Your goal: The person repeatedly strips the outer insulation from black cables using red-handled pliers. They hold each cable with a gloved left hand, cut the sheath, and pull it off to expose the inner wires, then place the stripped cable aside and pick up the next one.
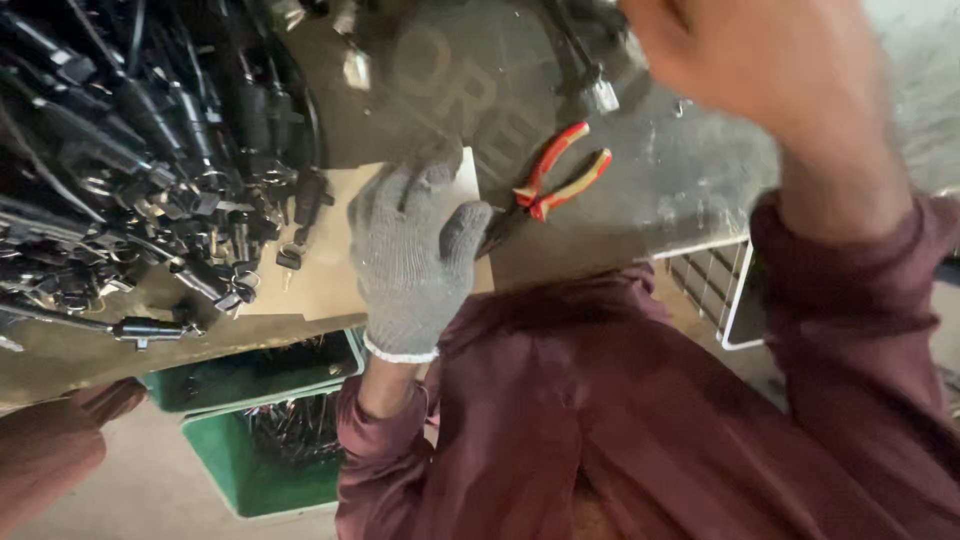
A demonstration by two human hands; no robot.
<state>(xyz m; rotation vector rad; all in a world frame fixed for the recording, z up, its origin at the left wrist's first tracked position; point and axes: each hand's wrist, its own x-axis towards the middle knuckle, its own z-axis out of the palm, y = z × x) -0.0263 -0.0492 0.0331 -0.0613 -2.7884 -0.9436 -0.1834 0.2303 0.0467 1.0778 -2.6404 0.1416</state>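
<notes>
the gloved left hand [412, 255] lies flat, fingers spread, on a tan board [320, 270] on the workbench, red-handled pliers [548, 185] just beside it; the bare right hand [760, 55] is raised and blurred, fingers' state unclear; black cables [130, 150] heap nearby

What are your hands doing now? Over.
Left hand gloved, flat on card. Right hand raised, bare, blurred. Pliers lying beside. Cable pile left.

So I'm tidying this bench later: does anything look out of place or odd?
Only the left hand wears a grey knit glove; the right hand is bare and blurred. The red-and-yellow pliers lie loose, jaws open, apart from the black cable pile.
</notes>
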